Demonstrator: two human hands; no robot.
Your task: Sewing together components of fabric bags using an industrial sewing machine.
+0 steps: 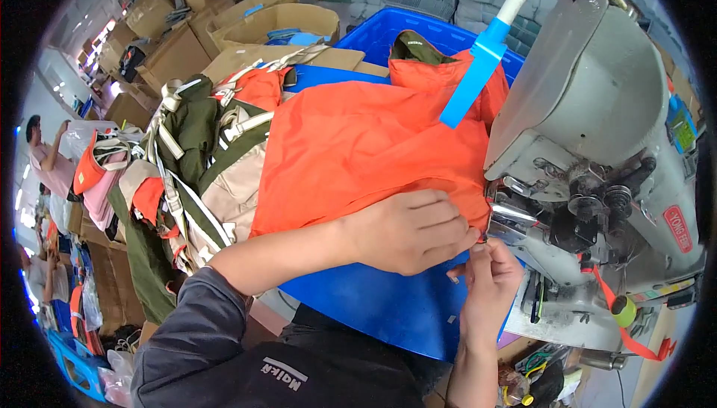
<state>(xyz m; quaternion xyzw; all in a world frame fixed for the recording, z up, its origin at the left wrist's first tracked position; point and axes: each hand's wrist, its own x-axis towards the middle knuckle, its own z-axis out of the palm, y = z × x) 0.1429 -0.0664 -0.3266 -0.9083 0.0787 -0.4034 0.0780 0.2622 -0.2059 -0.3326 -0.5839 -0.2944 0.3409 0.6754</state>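
Note:
A large piece of orange fabric [358,147] lies spread over a blue work surface [373,300], its right edge at a grey sewing machine [590,94]. My left hand [407,232] rests over the near right corner of the fabric, fingers curled and closed on its edge. Just right of it, my right hand [489,281] pinches the same corner between thumb and fingers. Fingertips of both hands almost meet there, close to the machine's metal parts [515,215]. The exact bit of edge between the fingertips is mostly covered.
Green, beige and orange bags with straps [194,147] are heaped at the left. Behind stands a blue crate [373,35]. A blue-tipped hose [474,72] hangs over the fabric. Cardboard boxes [175,57] fill the back left, where another person [52,158] stands. A red ribbon [624,329] dangles at right.

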